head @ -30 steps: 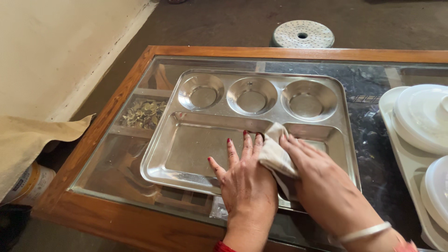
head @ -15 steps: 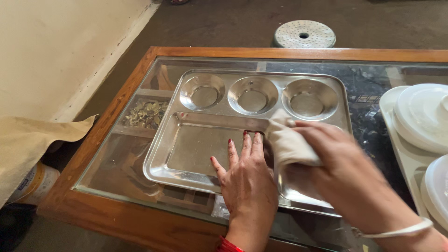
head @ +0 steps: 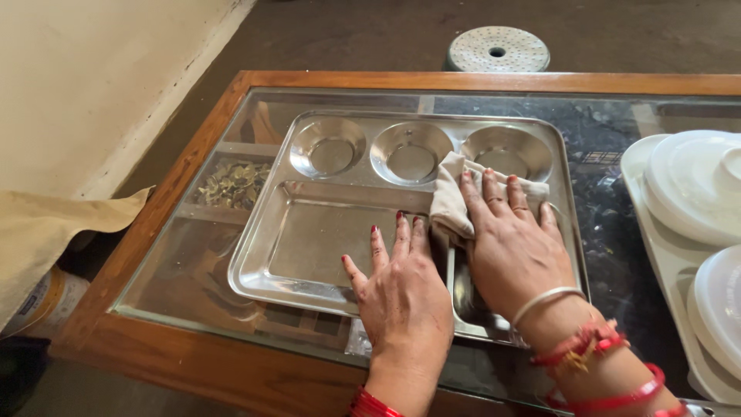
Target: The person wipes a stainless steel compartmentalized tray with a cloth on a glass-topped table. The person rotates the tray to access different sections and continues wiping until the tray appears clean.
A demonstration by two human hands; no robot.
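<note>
Both hands flat: left hand (head: 401, 289) on steel tray (head: 309, 247); right hand (head: 513, 247) pressing cloth (head: 451, 197).

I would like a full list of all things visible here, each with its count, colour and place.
compartment tray: 1, silver steel, on the glass, centre; three round wells at the far side.
cloth: 1, off-white, on the tray's right part, under the right hand.
table: 1, brown wood frame with glass top, fills the middle.
white tray: 1, white, right edge of the table.
lids: 2 seen, white, round, on the white tray.
perforated disc: 1, grey, on the floor beyond the table.
fabric: 1, tan, left edge.
left hand: 1, flat on the compartment tray.
right hand: 1, pressing the cloth; bangles on the wrist.
</note>
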